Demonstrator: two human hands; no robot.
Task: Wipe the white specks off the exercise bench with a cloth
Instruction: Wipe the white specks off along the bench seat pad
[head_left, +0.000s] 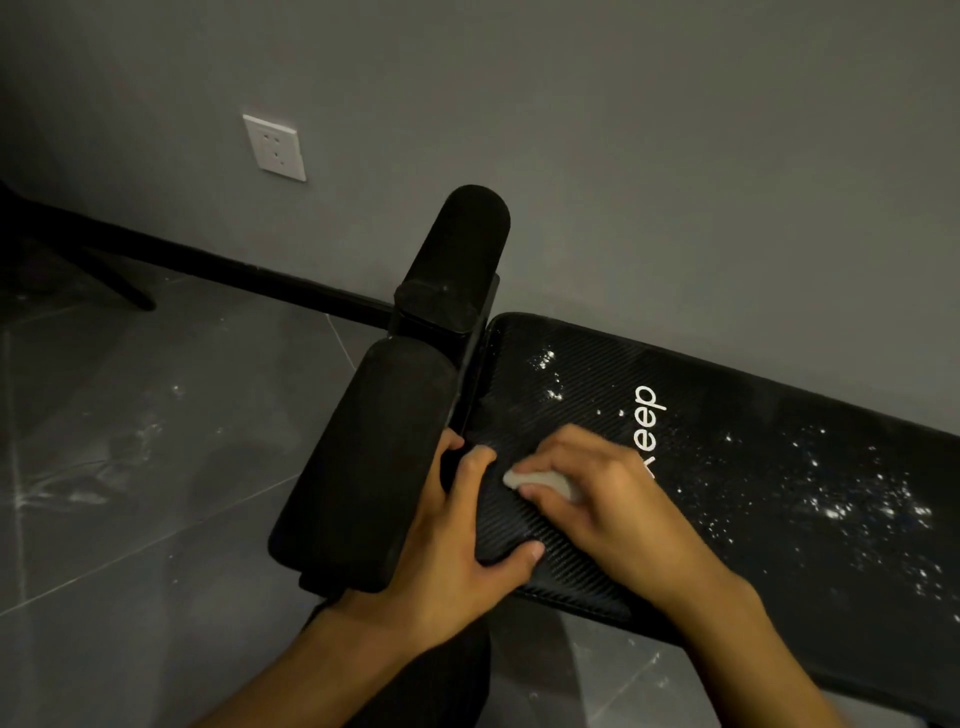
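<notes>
Right hand (597, 493) is seen in the head view curled over a small pale cloth (540, 480), which is pinched under the fingers and pressed onto the black pad of the exercise bench (727, 519) near its end. The left hand (467, 525) is clamped on that end, thumb laid on top and fingers wrapped over the edge, so the bench is steadied.

Wiping is judged to be under way but far from done. The pad round the hands looks clean. One cluster of white specks (545, 364) lies by the far edge, and a denser scatter (857, 499) covers the pad well to the right, past the white lettering (647, 421). The cloth would next need to be carried rightward under flat pressure. The ribbed surface may hold grains.

A foam roller (363, 457) stands just beside the left hand, with a second (462, 249) behind it, so strokes that way are blocked. White dust is seen on the floor (104, 467). A wall socket (274, 148) sits well apart.
</notes>
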